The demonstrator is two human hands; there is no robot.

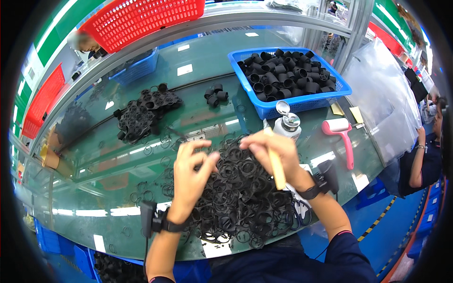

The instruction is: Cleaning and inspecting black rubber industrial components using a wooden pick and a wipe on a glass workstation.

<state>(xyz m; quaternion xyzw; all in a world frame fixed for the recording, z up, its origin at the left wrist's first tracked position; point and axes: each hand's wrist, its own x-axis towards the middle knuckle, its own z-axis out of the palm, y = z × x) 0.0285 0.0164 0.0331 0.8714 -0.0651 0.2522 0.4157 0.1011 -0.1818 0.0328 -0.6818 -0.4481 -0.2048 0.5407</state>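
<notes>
A big heap of thin black rings [245,188] lies on the green tabletop in front of me. Over its far left part is my left hand [191,165], fingers bent and apart, with nothing visible between them. My right hand [273,151] is over the heap's far right side, thumb and forefinger close together. A slim tool with a yellow, wood-like handle [276,170] is held within that hand; its pale tip sticks out beyond the knuckles, and its kind is unclear. Whether a ring sits at the right fingertips cannot be made out.
A blue basket [269,109] of short black tubes stands at the back right, near a metal-topped bottle [288,126] and a pink-handled roller [347,141]. More black parts [146,113] are piled back left. Scissors [302,212] lie by the heap. Another person [424,155] is at right.
</notes>
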